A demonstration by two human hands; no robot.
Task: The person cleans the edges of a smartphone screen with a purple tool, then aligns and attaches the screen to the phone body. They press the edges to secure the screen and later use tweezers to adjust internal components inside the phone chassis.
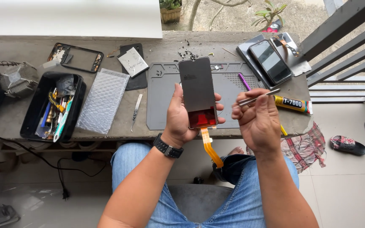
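Head view: left hand [182,120] grips a phone screen [197,93] upright over the bench's front edge, orange ribbon cable [210,147] dangling; right hand [256,120] pinches tweezers [258,98] — best kept steady, off the cable. Grey mat [161,105], glue tube [293,104] and tool box [53,107] sit on the worn concrete bench [17,114] — tiled balcony floor below.

head-worn, looking down, close over bench [157,52]
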